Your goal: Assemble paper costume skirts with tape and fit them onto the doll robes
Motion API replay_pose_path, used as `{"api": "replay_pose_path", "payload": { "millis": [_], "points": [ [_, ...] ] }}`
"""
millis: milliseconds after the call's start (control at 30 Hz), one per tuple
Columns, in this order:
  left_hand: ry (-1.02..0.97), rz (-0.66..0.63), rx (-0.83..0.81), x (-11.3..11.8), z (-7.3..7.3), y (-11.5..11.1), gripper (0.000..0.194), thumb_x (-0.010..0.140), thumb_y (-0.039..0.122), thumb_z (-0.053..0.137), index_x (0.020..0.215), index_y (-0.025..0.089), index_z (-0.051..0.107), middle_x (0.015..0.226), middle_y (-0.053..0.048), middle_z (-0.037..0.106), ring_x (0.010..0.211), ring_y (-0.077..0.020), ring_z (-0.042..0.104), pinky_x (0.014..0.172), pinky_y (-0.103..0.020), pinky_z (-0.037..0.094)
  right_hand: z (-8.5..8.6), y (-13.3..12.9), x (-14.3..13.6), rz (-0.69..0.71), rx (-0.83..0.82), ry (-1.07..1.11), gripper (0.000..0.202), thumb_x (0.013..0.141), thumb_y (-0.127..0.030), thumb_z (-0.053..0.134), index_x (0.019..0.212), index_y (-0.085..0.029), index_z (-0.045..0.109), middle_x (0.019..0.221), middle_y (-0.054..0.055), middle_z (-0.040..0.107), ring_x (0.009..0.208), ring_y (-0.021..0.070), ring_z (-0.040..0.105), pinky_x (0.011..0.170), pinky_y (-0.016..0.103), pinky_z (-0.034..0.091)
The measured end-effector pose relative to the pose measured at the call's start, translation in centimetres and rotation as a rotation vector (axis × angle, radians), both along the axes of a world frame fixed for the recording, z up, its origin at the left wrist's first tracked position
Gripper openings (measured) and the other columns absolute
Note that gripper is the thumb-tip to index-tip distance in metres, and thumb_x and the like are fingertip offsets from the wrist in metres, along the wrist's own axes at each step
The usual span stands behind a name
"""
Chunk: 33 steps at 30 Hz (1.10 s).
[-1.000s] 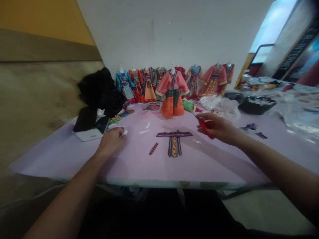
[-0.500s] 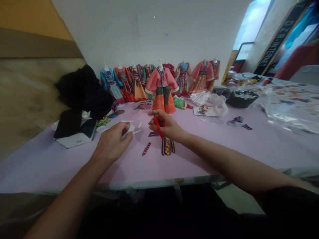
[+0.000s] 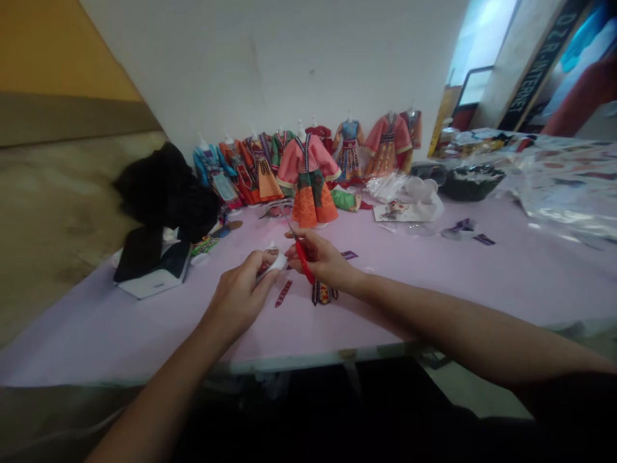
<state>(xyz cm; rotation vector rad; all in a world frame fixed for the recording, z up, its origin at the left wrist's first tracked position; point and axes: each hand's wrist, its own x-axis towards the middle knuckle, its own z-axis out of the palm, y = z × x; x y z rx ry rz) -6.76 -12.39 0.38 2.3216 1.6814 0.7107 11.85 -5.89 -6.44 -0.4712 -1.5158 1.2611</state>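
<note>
Between the thumb and fingers of my left hand (image 3: 243, 286) is a small white piece (image 3: 278, 262), perhaps paper or tape; its exact kind is unclear. My right hand (image 3: 330, 260) is closed around red-handled scissors (image 3: 302, 257), their thin blades pointing up and away from me. The right fingertips come close to the white piece; whether they touch it I cannot tell. Below the hands a dark red patterned strip (image 3: 284, 294) lies on the table. Beside it is a black, yellow and red embroidered trim piece (image 3: 324, 294), partly hidden by my right hand.
A doll-sized pink and orange dress (image 3: 311, 180) stands ahead, before a row of similar dresses (image 3: 349, 151) along the wall. At left are a black and white box (image 3: 152, 267) and black cloth (image 3: 166, 186). Purple scraps (image 3: 483, 239), plastic wrap (image 3: 388, 188) and a dark bowl (image 3: 471, 183) are on the right.
My left hand has moved right with the white piece, closer to my right hand. The scissors stay in my right hand. The camera view has tilted slightly.
</note>
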Motion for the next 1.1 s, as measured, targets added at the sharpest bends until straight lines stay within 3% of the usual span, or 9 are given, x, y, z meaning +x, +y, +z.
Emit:
{"api": "replay_pose_path", "payload": {
  "millis": [167, 400, 533, 700, 800, 933, 1100],
  "points": [
    [-0.035, -0.023, 0.005, 0.2, -0.6, 0.0, 0.037, 0.091, 0.050, 0.050, 0.115, 0.024, 0.061, 0.117, -0.008, 0.075, 0.104, -0.0277, 0.072, 0.091, -0.040, 0.054, 0.3, -0.2, 0.3, 0.010, 0.004, 0.005, 0.053, 0.074, -0.010, 0.070, 0.122, -0.020, 0.050, 0.091, -0.002, 0.060, 0.074, 0.0100, 0.055, 0.067, 0.025, 0.049],
    [-0.059, -0.044, 0.036, 0.2, -0.8, 0.0, 0.042, 0.094, 0.045, 0.052, 0.129, 0.025, 0.061, 0.117, -0.006, 0.076, 0.107, -0.0272, 0.073, 0.093, -0.039, 0.055, 0.7, -0.8, 0.3, 0.040, 0.031, -0.002, 0.050, 0.078, -0.018, 0.069, 0.123, -0.022, 0.047, 0.081, -0.006, 0.054, 0.064, 0.0093, 0.048, 0.056, 0.024, 0.044],
    [-0.091, -0.078, 0.060, 0.1, -0.9, 0.0, 0.040, 0.095, 0.044, 0.053, 0.128, 0.026, 0.065, 0.116, -0.006, 0.077, 0.103, -0.0263, 0.074, 0.092, -0.038, 0.055, 0.9, -1.1, 0.3, 0.036, 0.055, -0.022, 0.049, 0.080, -0.026, 0.072, 0.123, -0.022, 0.047, 0.084, -0.004, 0.054, 0.067, 0.0112, 0.050, 0.060, 0.027, 0.046],
    [-0.230, -0.044, 0.014, -0.3, -0.6, 0.2, 0.040, 0.092, 0.046, 0.058, 0.125, 0.025, 0.066, 0.101, -0.005, 0.077, 0.086, -0.0234, 0.074, 0.081, -0.035, 0.057, 1.9, -1.2, 0.9, -0.123, 0.061, 0.002, 0.054, 0.081, -0.041, 0.077, 0.123, -0.023, 0.050, 0.088, -0.002, 0.054, 0.076, 0.0136, 0.053, 0.072, 0.030, 0.049],
    [-0.349, 0.008, -0.018, -0.9, -0.1, 0.6, 0.038, 0.090, 0.043, 0.061, 0.121, 0.023, 0.067, 0.089, -0.004, 0.076, 0.079, -0.0214, 0.073, 0.079, -0.035, 0.056, 2.5, -1.6, 1.6, -0.179, 0.111, -0.175, 0.053, 0.081, -0.047, 0.079, 0.120, -0.020, 0.056, 0.080, -0.004, 0.050, 0.074, 0.0133, 0.049, 0.070, 0.029, 0.046],
    [-0.508, 0.028, 0.001, -1.8, 0.9, 1.0, 0.038, 0.086, 0.042, 0.065, 0.117, 0.020, 0.066, 0.085, -0.003, 0.074, 0.073, -0.0185, 0.070, 0.076, -0.033, 0.055, 2.9, -2.5, 2.0, -0.116, 0.143, -0.459, 0.047, 0.081, -0.049, 0.079, 0.112, -0.018, 0.061, 0.078, -0.005, 0.051, 0.070, 0.0120, 0.047, 0.066, 0.027, 0.041],
    [-0.547, 0.020, 0.038, -2.0, 1.8, 0.9, 0.034, 0.085, 0.038, 0.066, 0.113, 0.019, 0.067, 0.077, -0.001, 0.070, 0.069, -0.0170, 0.068, 0.071, -0.031, 0.052, 2.7, -3.1, 1.6, -0.076, 0.149, -0.535, 0.041, 0.079, -0.048, 0.082, 0.100, -0.019, 0.063, 0.077, -0.004, 0.054, 0.069, 0.0114, 0.048, 0.064, 0.025, 0.040]
  ]
}}
